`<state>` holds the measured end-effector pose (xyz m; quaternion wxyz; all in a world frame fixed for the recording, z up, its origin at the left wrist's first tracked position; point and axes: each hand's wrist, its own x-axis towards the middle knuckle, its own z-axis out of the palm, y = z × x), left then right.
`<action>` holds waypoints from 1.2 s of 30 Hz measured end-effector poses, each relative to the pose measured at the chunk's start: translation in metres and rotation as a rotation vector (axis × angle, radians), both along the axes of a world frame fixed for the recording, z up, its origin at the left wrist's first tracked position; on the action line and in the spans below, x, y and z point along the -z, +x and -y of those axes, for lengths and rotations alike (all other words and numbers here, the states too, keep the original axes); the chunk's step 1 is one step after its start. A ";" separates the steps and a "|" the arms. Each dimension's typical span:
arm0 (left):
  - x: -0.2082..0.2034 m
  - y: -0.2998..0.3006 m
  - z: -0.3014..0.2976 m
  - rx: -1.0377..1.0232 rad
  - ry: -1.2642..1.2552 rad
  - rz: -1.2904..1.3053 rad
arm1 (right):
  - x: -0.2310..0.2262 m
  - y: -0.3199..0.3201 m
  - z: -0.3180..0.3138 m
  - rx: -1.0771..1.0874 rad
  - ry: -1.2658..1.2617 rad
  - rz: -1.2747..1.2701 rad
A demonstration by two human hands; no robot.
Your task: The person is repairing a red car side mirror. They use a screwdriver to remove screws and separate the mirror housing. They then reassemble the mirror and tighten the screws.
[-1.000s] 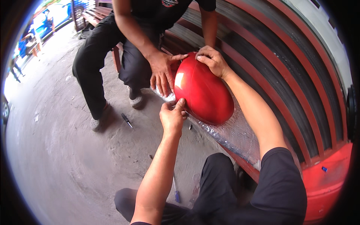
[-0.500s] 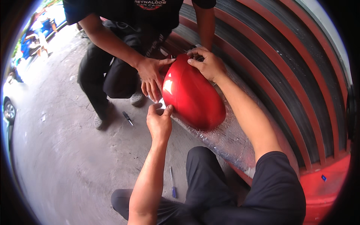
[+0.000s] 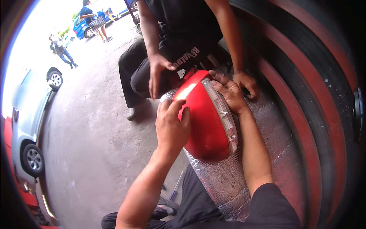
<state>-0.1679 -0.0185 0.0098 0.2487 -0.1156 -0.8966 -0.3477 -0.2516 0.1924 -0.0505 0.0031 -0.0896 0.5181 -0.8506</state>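
One red side-mirror housing (image 3: pixel 202 131) rested on foil sheeting (image 3: pixel 225 183), presumably to protect its gloss, its upper end gripped by the partly closed right hand (image 3: pixel 231 95) near the clear lens strip (image 3: pixel 224 115), while the half-curled left hand (image 3: pixel 172 128) braced its left side, any grasp indiscernible.

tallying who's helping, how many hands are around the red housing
4: your left hand and your right hand flank the red housing; a co-worker's right hand is off its far left, their left hand beside your right.
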 end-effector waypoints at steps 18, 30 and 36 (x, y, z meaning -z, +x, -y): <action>-0.016 -0.092 -0.080 -0.285 -0.365 0.228 | 0.009 -0.007 0.000 -0.188 -0.168 -0.035; -0.007 -0.085 -0.063 -0.243 -0.348 0.155 | 0.001 0.001 0.001 -0.167 -0.191 -0.008; 0.007 0.012 -0.058 0.207 -0.493 -0.373 | 0.007 -0.006 -0.006 -0.188 -0.230 0.025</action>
